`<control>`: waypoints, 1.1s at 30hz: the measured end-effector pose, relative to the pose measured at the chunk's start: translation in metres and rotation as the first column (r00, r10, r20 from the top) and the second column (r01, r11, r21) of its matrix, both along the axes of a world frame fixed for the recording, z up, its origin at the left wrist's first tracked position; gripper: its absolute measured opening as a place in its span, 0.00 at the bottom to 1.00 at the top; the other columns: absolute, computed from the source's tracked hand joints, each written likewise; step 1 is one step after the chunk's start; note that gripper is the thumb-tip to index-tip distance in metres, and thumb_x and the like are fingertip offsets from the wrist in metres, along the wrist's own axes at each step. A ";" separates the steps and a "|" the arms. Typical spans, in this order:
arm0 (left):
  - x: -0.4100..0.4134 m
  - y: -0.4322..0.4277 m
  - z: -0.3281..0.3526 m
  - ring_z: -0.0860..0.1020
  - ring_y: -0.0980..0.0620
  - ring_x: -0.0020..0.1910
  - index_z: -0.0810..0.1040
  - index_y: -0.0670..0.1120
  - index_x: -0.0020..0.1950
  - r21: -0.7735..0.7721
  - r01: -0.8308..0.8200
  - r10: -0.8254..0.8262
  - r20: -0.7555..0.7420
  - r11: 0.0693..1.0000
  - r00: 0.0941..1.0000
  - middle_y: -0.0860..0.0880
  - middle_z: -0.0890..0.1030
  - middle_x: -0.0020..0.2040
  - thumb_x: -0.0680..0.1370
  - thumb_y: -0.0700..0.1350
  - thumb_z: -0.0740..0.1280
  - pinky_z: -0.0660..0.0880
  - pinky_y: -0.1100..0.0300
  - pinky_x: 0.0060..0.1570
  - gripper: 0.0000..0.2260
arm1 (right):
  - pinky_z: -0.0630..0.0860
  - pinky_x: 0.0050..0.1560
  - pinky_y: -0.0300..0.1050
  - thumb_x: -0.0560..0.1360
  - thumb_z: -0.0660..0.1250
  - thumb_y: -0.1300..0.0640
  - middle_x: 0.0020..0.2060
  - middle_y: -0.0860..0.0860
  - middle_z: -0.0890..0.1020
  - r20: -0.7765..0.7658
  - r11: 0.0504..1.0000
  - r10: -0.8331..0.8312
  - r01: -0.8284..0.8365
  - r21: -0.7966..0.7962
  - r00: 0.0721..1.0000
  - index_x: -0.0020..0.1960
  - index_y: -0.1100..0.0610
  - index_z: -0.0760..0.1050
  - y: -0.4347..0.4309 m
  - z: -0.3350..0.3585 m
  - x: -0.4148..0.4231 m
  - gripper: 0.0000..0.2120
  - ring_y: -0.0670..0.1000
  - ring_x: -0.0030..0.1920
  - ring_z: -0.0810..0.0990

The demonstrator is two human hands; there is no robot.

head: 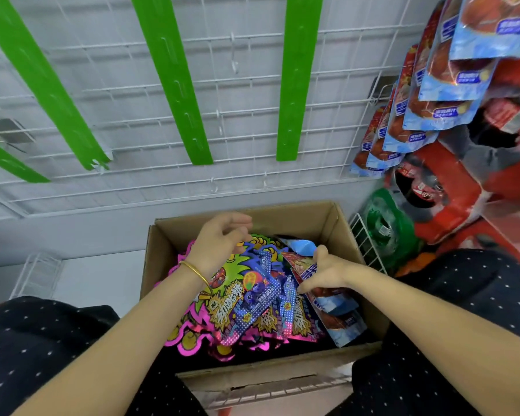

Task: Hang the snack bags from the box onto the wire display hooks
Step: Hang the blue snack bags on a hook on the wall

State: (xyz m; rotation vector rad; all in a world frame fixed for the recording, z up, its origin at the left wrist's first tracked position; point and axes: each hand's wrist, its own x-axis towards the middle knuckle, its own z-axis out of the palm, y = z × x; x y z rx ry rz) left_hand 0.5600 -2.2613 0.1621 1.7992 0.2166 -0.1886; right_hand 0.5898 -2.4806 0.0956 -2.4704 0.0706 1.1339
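So the snack bags are all in the cardboard box, a loose, slidey heap of glossy foil packs lying every which way. They look light and floppy, and that film is probably slippery, so grabbing one by the middle would likely just crumple it. The best bet is pinching the flat top seal, where the hang hole should be, though the holes can't be made out from here.

The right hand is inside the box on its right side, thumb up and fingers underneath, pinching a red-and-blue bag by its edge. The left hand hovers over the back of the box with fingers loosely curled, and it doesn't seem to be holding anything.

Beyond the box is the white wire grid with a few bare hooks sticking out, and green strips hang down in front of it. Those strips could snag a bag on the way up. Up and to the right of the box, the hung bags of the same red-and-blue kind already crowd that side, with red packs stacked below them. A small wire rack leans right against the box's right wall, so there's not much elbow room there.
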 end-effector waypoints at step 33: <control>0.137 -0.193 0.336 0.75 0.53 0.47 0.74 0.39 0.57 -0.052 0.246 -0.180 0.542 0.968 0.821 0.45 0.78 0.50 0.77 0.46 0.64 0.75 0.55 0.49 0.13 | 0.75 0.55 0.59 0.73 0.68 0.60 0.43 0.56 0.82 0.403 0.391 -0.870 -0.100 0.915 0.284 0.43 0.55 0.75 -0.130 0.380 0.091 0.02 0.56 0.45 0.80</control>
